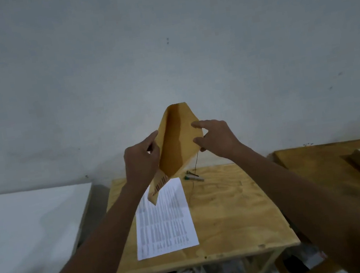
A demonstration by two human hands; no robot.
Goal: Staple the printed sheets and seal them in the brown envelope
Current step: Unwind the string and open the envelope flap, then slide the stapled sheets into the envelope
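Two bare hands hold a brown paper envelope up above a plywood table. The left hand pinches its left edge; the right hand pinches the right, spreading the mouth. The white printed sheets lie flat on the table below. Best keep the mouth wide, then free one hand for them.

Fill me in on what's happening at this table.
A person holds a brown envelope up over the plywood table, left hand gripping one edge, right hand pinching the other, spreading its mouth open. The printed sheets lie flat on the table, not yet inside. A stapler sits beyond them.
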